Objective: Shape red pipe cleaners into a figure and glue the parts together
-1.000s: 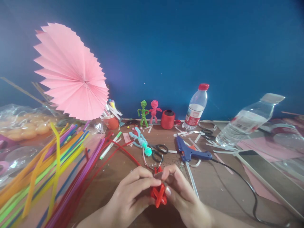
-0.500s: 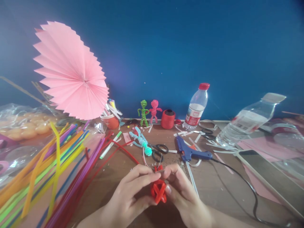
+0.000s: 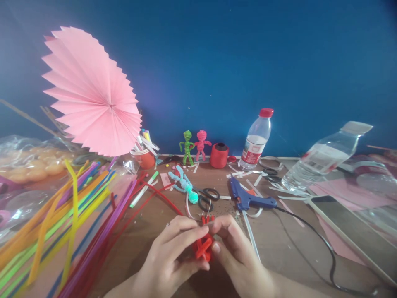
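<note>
The left hand (image 3: 173, 252) partly hides the red piece (image 3: 203, 247), and the apparent phone (image 3: 356, 231) is cut off.

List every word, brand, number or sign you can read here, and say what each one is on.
No text reads clearly enough to quote.
Label on the red-capped bottle: printed, too small and blurred to read.
Label on the clear-capped bottle: printed, too washed out to read.
Glue gun: no lettering can be made out.
Phone: dark screen, no text visible.

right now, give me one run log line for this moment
left hand: on red craft piece | right hand: on same piece | glue gun: lying on table, unheld
</note>
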